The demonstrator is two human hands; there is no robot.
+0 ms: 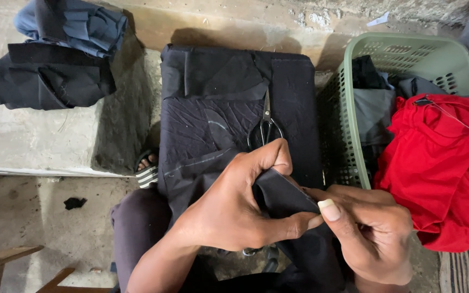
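My left hand and my right hand both pinch a folded piece of black cloth between thumbs and fingers, low in the centre of the view. The piece lies over a larger stack of black fabric spread on a raised block in front of me. A pair of metal scissors rests on that fabric just above my left hand, blades pointing away from me.
A green plastic basket at the right holds dark cloth and a red garment spilling over its rim. Folded blue and black garments lie on a concrete ledge at upper left. A sandalled foot shows below the ledge.
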